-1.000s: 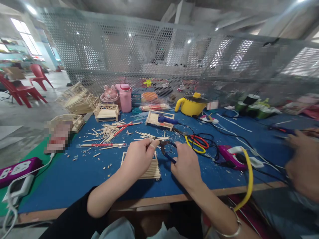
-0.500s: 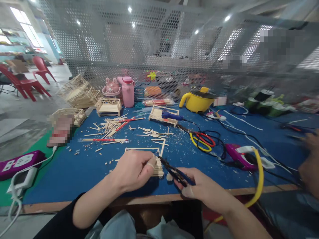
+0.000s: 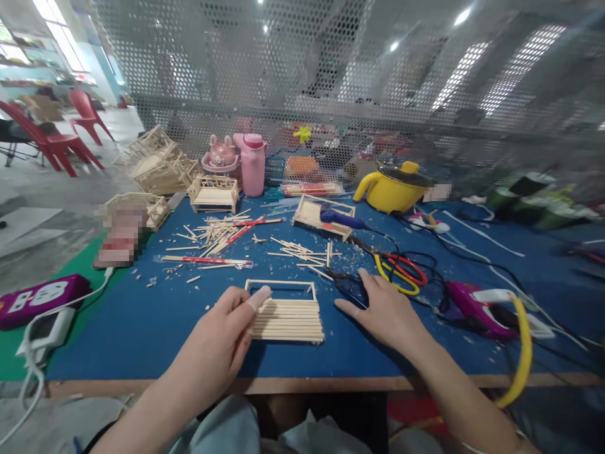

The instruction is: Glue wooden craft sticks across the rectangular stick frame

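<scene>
The left hand (image 3: 224,334) clasps a wooden-stick panel (image 3: 288,320) extending rightward from its grip. Farther right, the right hand (image 3: 387,309) spreads open around pliers (image 3: 350,289), contact unclear.

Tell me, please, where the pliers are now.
In the head view, the pliers are right of centre, at the right hand, between the stick panel and the scissors' handles.

A pale slatted wooden frame (image 3: 287,320) sits left of dark blue-handled pliers (image 3: 348,287).
</scene>
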A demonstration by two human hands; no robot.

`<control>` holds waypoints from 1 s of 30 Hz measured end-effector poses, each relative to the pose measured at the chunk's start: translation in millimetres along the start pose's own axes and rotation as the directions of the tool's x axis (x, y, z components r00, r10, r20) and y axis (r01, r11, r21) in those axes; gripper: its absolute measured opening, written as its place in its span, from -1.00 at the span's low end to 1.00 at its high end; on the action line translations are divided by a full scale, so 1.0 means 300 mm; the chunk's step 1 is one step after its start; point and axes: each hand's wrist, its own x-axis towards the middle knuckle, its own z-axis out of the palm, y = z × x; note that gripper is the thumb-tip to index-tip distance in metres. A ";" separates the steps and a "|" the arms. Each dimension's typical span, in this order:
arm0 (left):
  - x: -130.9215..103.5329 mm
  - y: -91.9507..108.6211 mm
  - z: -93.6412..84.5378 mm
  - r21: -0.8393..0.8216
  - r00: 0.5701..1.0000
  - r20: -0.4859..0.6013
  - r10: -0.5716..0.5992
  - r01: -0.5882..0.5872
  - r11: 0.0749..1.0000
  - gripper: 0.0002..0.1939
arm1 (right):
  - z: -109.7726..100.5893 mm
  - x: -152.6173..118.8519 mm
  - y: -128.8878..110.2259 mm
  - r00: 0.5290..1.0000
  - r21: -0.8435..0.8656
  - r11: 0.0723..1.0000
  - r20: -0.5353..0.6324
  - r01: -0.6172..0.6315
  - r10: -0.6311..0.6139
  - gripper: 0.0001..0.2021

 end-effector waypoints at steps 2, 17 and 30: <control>0.007 0.000 0.013 -0.021 1.000 -0.020 0.004 -0.005 1.000 -0.44 | -0.011 0.005 -0.046 0.988 0.006 0.997 -0.132 0.082 -0.081 -0.27; -0.029 0.073 0.063 -0.267 0.997 0.015 0.070 -0.064 0.962 -0.58 | -0.126 -0.158 -0.117 0.931 0.547 0.753 -0.211 0.365 -0.297 -0.64; -0.035 0.091 0.077 -0.357 0.989 0.048 0.143 -0.117 0.927 -0.69 | -0.056 0.147 0.143 0.998 0.133 0.990 -0.041 -0.046 0.052 -0.72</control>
